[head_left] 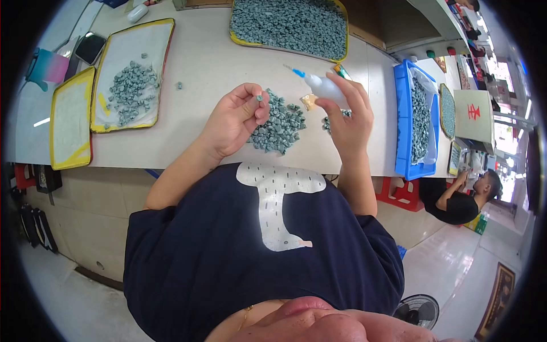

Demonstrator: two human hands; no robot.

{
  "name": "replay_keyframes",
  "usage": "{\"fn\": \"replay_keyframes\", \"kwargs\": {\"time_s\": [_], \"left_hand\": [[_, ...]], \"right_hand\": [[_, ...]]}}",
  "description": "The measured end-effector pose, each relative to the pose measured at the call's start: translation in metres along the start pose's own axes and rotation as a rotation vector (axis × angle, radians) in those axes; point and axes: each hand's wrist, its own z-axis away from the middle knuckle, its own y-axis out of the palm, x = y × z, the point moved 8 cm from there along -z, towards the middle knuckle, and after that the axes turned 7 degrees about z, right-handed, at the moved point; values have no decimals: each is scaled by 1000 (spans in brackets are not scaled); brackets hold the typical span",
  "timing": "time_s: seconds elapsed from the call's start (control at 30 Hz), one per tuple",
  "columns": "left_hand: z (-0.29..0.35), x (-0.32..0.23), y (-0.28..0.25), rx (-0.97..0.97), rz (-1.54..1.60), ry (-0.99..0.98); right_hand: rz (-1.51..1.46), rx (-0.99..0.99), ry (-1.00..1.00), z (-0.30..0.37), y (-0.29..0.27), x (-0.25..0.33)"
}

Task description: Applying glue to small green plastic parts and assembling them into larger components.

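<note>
left hand (236, 117): thumb and index pinching a small green piece (259, 98), other fingers curled in. right hand (350, 111): fingers wrapped round a squeeze bottle (326, 90), blue tip pointing up-left, beyond and right of left hand. tan scrap (309, 102) at right thumb tip, can't tell if gripped.

main pile (276, 128) of green pieces just right of left hand, between both hands; smaller pile (326, 124) partly hidden beside right hand.

room: bare table (199, 57) left of left hand and beyond it, one loose piece (179, 85) in that gap. limits: paper-lined tray (137, 45) well left of left hand, yellow-edged, partly filled; full tray (242, 42) beyond both hands, its near rim facing them. right of right hand, open strip up to blue bin (403, 114). near table edge runs under both forearms, below both hands.
</note>
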Motion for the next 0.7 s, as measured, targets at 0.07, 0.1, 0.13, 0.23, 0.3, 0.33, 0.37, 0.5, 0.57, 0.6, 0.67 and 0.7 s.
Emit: {"fn": "replay_keyframes", "kwargs": {"time_s": [0.07, 0.1, 0.13, 0.23, 0.3, 0.33, 0.37, 0.5, 0.57, 0.6, 0.67, 0.7], "left_hand": [[-2, 7, 4, -4, -8, -17], [-4, 13, 7, -8, -11, -30], [-7, 18, 10, -12, -17, -44], [-12, 30, 15, -38, -75, -58], [-12, 37, 17, -57, -106, -60], [-13, 41, 19, -45, -109, -66], [-13, 42, 20, -35, -112, -62], [-18, 44, 26, 12, -107, -81], [-16, 42, 25, 18, -102, -80], [-15, 42, 24, 19, -110, -84], [-15, 39, 25, 23, -126, -93], [-14, 39, 24, 20, -124, -91]], "right_hand": [[-81, 57, 142, 3, 12, -27], [-115, 80, 217, 5, 17, -43], [-102, 65, 228, 7, 21, -57], [-315, 81, 388, 15, 42, -99], [-285, 138, 374, 18, 52, -106], [-269, 167, 368, 20, 52, -108], [-268, 164, 368, 20, 50, -109], [-293, 252, 463, 23, 48, -114], [-47, 207, 337, 17, 24, -114], [74, 184, 271, 16, 12, -115], [305, 234, 392, 23, -7, -143], [305, 238, 390, 26, -16, -148]]}}
